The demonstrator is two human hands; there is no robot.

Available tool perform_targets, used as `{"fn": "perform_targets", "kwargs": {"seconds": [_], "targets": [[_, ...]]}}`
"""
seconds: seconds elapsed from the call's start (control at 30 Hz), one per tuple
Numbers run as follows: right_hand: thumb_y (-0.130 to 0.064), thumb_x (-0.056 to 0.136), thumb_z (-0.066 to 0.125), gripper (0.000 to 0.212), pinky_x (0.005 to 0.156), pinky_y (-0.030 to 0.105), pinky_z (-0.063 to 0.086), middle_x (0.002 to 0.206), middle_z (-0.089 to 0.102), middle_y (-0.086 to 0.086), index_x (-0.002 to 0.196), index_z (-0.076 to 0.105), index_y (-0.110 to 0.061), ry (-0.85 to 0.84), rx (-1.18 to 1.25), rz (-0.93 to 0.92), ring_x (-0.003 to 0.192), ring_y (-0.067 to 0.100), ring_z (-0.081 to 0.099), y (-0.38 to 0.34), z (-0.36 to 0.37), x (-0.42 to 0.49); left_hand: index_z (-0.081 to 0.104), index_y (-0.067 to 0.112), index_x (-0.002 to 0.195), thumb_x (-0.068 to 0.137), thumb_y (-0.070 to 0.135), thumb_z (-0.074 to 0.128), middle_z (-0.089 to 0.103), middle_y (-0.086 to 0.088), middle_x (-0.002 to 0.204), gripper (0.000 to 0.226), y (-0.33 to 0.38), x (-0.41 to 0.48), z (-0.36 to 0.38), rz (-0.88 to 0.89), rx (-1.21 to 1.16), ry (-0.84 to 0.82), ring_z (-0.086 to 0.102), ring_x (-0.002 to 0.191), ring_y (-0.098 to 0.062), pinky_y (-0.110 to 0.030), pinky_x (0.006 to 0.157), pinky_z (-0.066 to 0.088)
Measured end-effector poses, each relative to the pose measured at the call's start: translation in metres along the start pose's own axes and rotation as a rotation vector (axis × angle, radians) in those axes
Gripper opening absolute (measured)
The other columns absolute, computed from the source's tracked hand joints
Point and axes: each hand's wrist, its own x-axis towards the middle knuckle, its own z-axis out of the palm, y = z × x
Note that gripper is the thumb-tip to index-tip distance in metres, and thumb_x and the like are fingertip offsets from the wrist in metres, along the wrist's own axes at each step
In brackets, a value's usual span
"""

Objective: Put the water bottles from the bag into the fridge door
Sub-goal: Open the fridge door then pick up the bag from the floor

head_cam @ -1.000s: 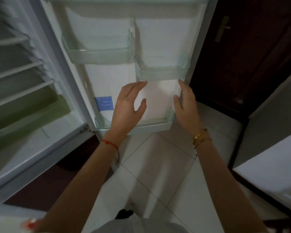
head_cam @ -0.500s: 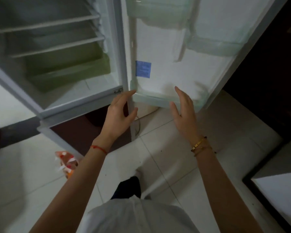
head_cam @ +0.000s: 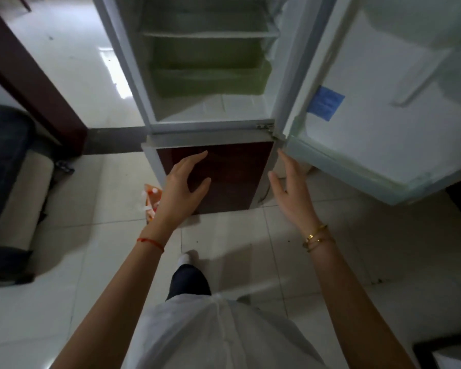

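Note:
An orange bag (head_cam: 151, 199) with white bottle caps showing lies on the floor by the fridge's lower left corner, mostly hidden behind my left wrist. My left hand (head_cam: 183, 186) hovers open and empty in front of the dark red lower fridge door (head_cam: 237, 177), just right of the bag. My right hand (head_cam: 293, 193) is open and empty too, held below the hinge corner of the open fridge door (head_cam: 383, 123). The door's bottom shelf (head_cam: 338, 166) runs along its lower edge at the right.
The fridge interior (head_cam: 205, 65) holds white shelves and a green drawer. A dark sofa with a beige cushion (head_cam: 19, 198) stands at the left, a dark wooden post (head_cam: 30, 75) behind it. My leg and foot (head_cam: 186, 272) are on the tiled floor.
My view has swung left and down from the door shelves to the fridge's base. Both hands dropped away from the door's bottom shelf, and the orange bag came into view.

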Motion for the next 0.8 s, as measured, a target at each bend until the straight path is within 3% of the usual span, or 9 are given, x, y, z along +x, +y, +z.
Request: {"fn": "perform_targets", "kwargs": {"seconds": [0.1,0.2,0.4,0.67,0.8], "targets": [[-0.028,0.101,0.045,0.054,0.120,0.031,0.021,0.154,0.034,0.003,0.151,0.028,-0.015,-0.075,-0.015,-0.007,0.143,0.015,0.028,-0.017,0.033,0.011,0.050,0.017,0.141,0.091,0.019,0.063,0.056,-0.004,0.138,0.052,-0.030,-0.007,-0.022,-0.066,0.025,0.033,0.051,0.120,-0.008,-0.023,0.100,0.042],[-0.028,0.101,0.044,0.054,0.118,0.028,0.020,0.154,0.033,0.002,0.151,0.028,-0.015,-0.152,-0.004,0.004,0.144,0.016,0.026,-0.036,0.072,0.020,0.049,0.018,0.142,0.092,0.018,0.061,0.055,-0.006,0.141,0.051,-0.066,-0.011,-0.045,-0.155,0.057,0.047,0.051,0.127,-0.019,-0.025,0.102,0.037],[-0.029,0.101,0.043,0.053,0.112,0.022,0.021,0.156,0.029,0.000,0.151,0.026,-0.020,-0.298,0.051,0.093,0.145,0.013,0.024,-0.077,0.163,0.041,0.049,0.014,0.141,0.092,0.013,0.061,0.057,-0.008,0.138,0.050,-0.149,-0.011,-0.105,-0.274,0.077,0.116,0.055,0.124,-0.024,-0.042,0.104,0.047],[-0.029,0.101,0.043,0.053,0.120,0.039,0.027,0.156,0.030,0.003,0.151,0.028,-0.017,-0.490,0.028,0.185,0.146,0.018,0.026,-0.114,0.283,0.073,0.053,0.014,0.137,0.092,0.012,0.060,0.063,-0.005,0.130,0.046,-0.259,-0.011,-0.171,-0.482,-0.029,0.108,0.061,0.114,-0.018,-0.029,0.095,0.047],[-0.027,0.102,0.043,0.051,0.119,0.038,0.026,0.155,0.032,0.005,0.150,0.030,-0.015,-0.588,-0.001,0.238,0.145,0.020,0.027,-0.123,0.324,0.089,0.054,0.012,0.135,0.092,0.010,0.058,0.065,-0.005,0.125,0.043,-0.298,-0.005,-0.181,-0.576,-0.074,0.064,0.061,0.105,-0.013,-0.027,0.093,0.047]]}}
